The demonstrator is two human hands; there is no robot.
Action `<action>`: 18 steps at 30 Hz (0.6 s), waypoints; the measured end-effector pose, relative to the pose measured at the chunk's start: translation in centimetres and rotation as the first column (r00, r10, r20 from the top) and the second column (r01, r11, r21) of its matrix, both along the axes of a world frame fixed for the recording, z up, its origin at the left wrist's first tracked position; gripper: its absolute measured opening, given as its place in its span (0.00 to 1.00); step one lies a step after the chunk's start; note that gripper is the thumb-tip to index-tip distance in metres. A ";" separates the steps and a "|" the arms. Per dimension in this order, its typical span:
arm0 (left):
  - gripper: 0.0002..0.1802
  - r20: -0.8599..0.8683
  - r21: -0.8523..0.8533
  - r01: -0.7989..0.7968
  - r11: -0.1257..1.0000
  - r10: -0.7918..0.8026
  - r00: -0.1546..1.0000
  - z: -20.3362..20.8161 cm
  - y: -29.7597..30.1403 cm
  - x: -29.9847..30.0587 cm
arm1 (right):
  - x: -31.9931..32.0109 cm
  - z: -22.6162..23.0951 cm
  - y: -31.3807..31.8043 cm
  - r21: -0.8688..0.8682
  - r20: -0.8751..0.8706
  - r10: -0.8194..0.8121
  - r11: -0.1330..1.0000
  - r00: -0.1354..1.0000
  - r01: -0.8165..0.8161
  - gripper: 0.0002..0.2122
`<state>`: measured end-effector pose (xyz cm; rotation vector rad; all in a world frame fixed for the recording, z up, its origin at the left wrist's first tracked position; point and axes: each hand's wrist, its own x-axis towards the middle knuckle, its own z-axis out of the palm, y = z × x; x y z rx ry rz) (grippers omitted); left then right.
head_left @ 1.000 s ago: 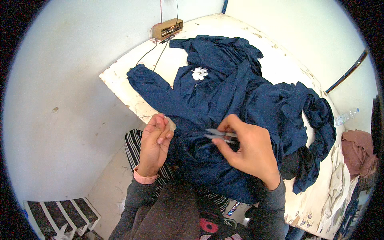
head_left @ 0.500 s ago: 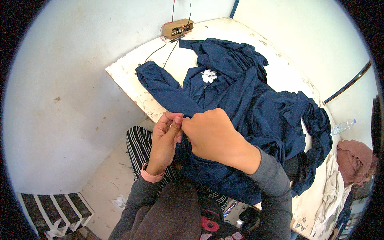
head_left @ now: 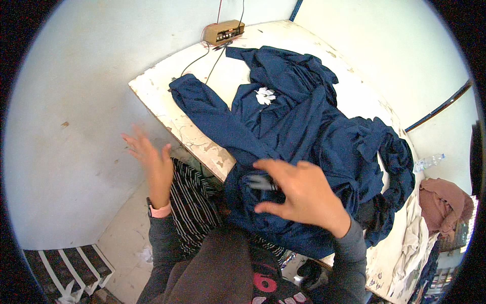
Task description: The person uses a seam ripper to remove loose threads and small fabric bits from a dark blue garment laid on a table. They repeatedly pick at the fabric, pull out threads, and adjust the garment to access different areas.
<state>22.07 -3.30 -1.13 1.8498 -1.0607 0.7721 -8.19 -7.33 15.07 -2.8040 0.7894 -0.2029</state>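
My left hand (head_left: 154, 164) is raised off the table's left edge with its fingers spread and nothing in it; motion smears the fingertips. Over the near part of a dark navy cloth garment (head_left: 283, 121), my right hand (head_left: 306, 197) has thumb and forefinger wide apart. In the gap between them shows a small, blurred pale grey thing (head_left: 260, 182), too smeared to name; it does not look gripped. The garment lies crumpled across the table, one sleeve stretching toward the far left. A bunch of small white pieces (head_left: 265, 96) rests on it.
The worn white table (head_left: 197, 144) meets the wall at the back, where a brown box with wires (head_left: 224, 33) sits. To the right are a clear plastic bottle (head_left: 429, 162), a brownish-pink cloth (head_left: 443, 202) and a cream cloth (head_left: 412, 240). A striped black-and-white object (head_left: 68, 271) stands lower left.
My hands, fingertips together half a second ago, have parted. The left swung out to the left with its fingers spreading; the right moved right and nearer, opening. The pale grey thing now shows.
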 end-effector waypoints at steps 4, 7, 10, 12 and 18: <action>0.14 -0.867 -0.039 0.382 0.923 -0.221 0.446 3.5 1.1 -2.9 | -4.3 -5.0 1.5 -0.159 -0.175 0.085 0.981 0.981 -0.114 0.12; 0.12 -0.666 0.030 0.620 0.784 -0.447 0.598 4.6 0.7 -6.0 | -5.7 -6.4 2.8 -0.409 -0.129 0.155 0.891 0.979 -0.195 0.06; 0.11 -0.446 0.009 0.888 0.459 -0.793 0.415 6.0 -1.1 -9.5 | -6.4 -6.2 3.7 -0.532 -0.131 0.226 0.805 0.965 -0.261 0.06; 0.13 -0.412 0.003 0.970 0.242 -0.884 0.222 5.2 -2.7 -12.1 | -7.0 -6.0 4.0 -0.557 -0.131 0.240 0.785 0.962 -0.271 0.05; 0.17 -0.695 0.009 0.986 -0.169 -0.710 -0.115 4.1 -3.0 -16.5 | -10.3 -6.1 4.8 -0.283 0.011 0.105 0.954 0.994 -0.098 0.07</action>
